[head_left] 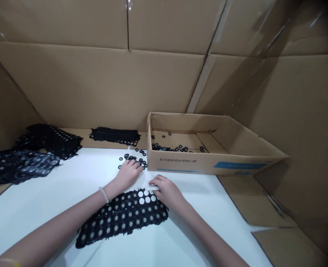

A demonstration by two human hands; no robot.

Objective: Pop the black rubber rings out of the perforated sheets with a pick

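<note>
My left hand reaches down to a loose pile of small black rings. Its fingers are bent together with the tips among the rings; what they pinch, if anything, is hidden. My right hand is closed round a slim white stick-like tool, pointing left. Just below both hands lies a black rubbery sheet with ragged edges and rows of round holes or discs. Several bright white discs show on its upper right part, close to my right fingers.
An open cardboard box with scattered black rings inside stands at the back right. Behind the loose rings lies a stack of black perforated sheets. More black sheets are heaped at the left. Cardboard walls enclose the white table.
</note>
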